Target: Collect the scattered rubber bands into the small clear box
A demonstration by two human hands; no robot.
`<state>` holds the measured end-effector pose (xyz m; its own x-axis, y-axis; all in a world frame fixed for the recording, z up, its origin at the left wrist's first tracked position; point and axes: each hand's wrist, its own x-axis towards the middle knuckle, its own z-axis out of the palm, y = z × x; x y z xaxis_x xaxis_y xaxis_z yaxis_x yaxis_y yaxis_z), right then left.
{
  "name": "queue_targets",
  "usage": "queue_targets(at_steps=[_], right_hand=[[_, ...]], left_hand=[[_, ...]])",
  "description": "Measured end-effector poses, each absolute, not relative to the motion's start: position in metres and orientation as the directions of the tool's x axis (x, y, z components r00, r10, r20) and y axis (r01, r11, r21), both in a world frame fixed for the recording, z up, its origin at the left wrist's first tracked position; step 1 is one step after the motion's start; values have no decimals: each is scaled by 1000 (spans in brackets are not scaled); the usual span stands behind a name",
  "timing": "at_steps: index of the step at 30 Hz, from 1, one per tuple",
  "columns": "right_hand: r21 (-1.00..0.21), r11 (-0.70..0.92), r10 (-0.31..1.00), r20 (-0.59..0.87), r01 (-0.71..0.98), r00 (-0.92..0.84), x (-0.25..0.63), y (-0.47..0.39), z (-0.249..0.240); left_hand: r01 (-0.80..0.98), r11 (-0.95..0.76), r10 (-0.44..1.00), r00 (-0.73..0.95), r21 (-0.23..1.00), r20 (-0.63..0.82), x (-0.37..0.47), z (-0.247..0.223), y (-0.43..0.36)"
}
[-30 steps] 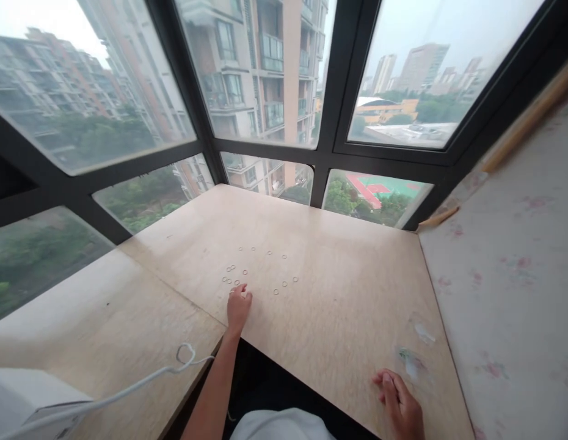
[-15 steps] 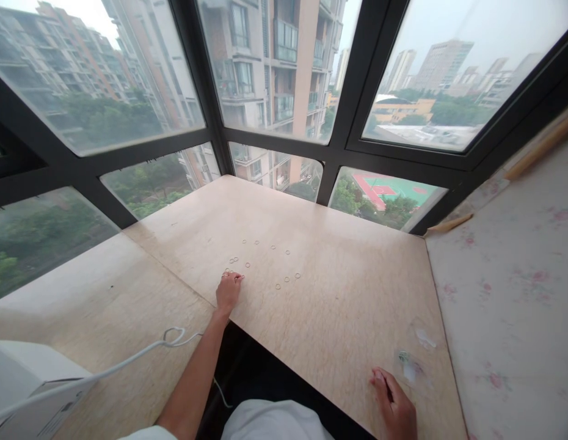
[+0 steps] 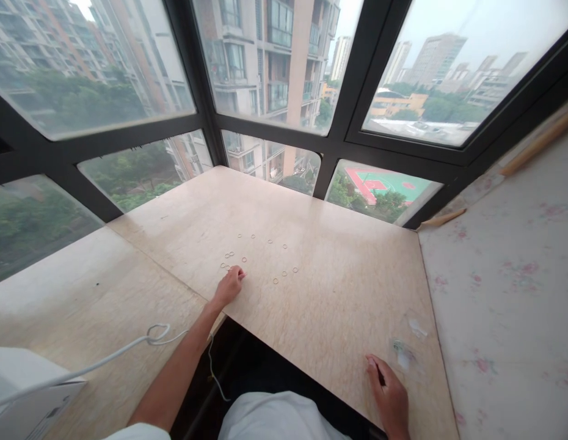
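Observation:
Several thin small rings lie scattered on the beige tabletop [image 3: 311, 311], among them a ring [image 3: 275, 281] on the near side and a ring [image 3: 284, 247] farther back. My left hand [image 3: 230, 285] rests at the left of the group with its fingers pinched together, right beside two rings. Whatever sits between those fingertips is too small to make out. Near the table's front edge on the right, my right hand [image 3: 388, 391] is closed, thumb against the curled fingers. Its inside is hidden.
Clear plastic bags [image 3: 405, 354] lie right of my right hand. A white cable [image 3: 119, 351] runs across the left side past a white box [image 3: 32, 391]. Dark-framed windows [image 3: 332, 150] border the table, and a flowered wall [image 3: 499, 293] stands at right.
My left hand has turned and shifted slightly right along the rings, uncovering those at its left. The right hand stays closed in about the same place. The whole view has shifted a little.

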<state>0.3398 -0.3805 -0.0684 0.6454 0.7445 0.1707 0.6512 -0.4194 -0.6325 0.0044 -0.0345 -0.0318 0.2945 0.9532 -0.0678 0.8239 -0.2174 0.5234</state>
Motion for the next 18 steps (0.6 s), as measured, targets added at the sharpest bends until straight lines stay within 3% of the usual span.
queue_targets(at_steps=[3,7,11,18], right_hand=[[-627,-411,753,175,662,634,338,-379,-66],[-627,-381,778,180,680,602,335,-375,-59],[-639,-346,784,205,687,586,332,-372,-53],[-679,-311,779,219,665,587,330,-370,-50]], left_hand=[[637,-216,937,347,740,-25,18,-30,-45],[327,-158,903,430,932,2,51,-26,-70],[130,-78,851,525,988,-1,94,-16,-99],[81,20,754,653,997,-68,166,0,-151]])
